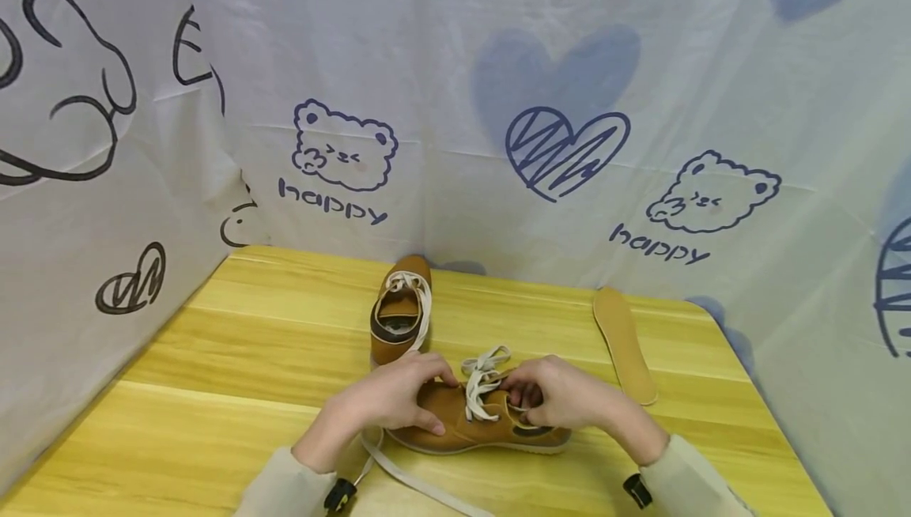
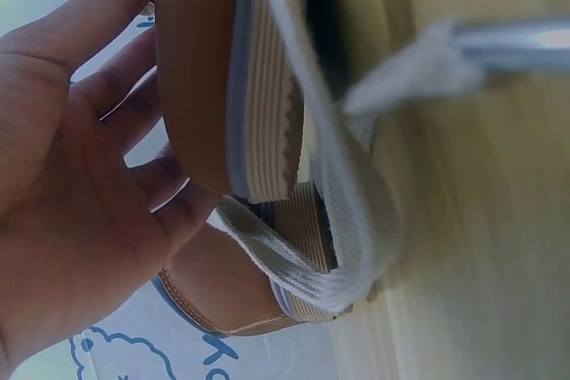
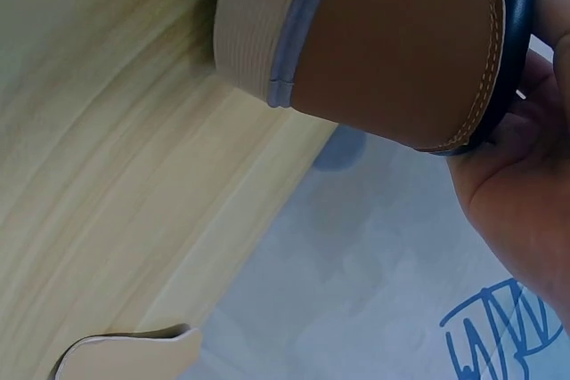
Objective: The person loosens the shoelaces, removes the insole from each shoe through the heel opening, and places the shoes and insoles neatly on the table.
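A brown lace-up shoe [image 1: 466, 435] lies with its sole on the table, toe to the left. My left hand [image 1: 391, 398] grips it across the toe, thumb on the near side and fingers over the far side. At the heel end, my right hand [image 1: 562, 394] holds the collar, with curled fingertips reaching into the opening and partly hidden there. The white laces [image 1: 481, 394] sit loosely bunched over the tongue. In the right wrist view the stitched brown heel [image 3: 401, 51] shows beside the palm.
A matching brown shoe [image 1: 391, 352] stands behind my left hand, toe pointing away. Its long white lace [image 1: 427, 489] trails past the held shoe's toe to the front. A tan insole [image 1: 625, 347] lies at the right on the wooden table [image 1: 235, 359]. Printed cloth [image 1: 455, 209] hangs behind.
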The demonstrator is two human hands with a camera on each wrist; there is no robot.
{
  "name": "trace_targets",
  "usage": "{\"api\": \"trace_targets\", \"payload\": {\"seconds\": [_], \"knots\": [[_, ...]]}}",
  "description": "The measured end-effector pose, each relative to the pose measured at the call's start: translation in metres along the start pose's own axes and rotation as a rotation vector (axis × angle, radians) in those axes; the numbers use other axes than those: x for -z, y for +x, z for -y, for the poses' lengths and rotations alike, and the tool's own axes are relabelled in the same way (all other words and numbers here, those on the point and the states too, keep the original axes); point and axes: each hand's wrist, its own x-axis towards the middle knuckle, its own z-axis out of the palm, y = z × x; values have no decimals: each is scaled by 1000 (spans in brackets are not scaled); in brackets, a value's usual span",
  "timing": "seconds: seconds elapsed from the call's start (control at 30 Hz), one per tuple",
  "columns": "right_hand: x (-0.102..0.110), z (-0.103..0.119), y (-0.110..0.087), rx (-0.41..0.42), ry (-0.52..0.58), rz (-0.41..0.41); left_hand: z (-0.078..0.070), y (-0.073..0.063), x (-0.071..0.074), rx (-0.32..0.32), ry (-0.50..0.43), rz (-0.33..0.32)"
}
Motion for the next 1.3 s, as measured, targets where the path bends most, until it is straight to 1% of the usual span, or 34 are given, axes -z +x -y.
{"api": "trace_targets", "payload": {"seconds": [0.13,0.27,0.43,0.7,0.87,1.07,1.3], "knots": [[0,0,1,1,32,10,1,0,0,9,3,3],[-1,-1,1,5,47,3,1,0,0,12,0,3],[-2,-2,0,12,34,-24,2,0,0,3,0,-6],[-3,-2,1,-23,-3,-34,2,0,0,-6,8,-9],[-5,-4,0,-39,8,-40,1,0,0,-21,6,-2],[-8,-6,-1,-35,13,-76,1,0,0,-37,0,-7],[-10,-6,-1,-33,3,-102,1,1,0,-23,4,-1]]}}
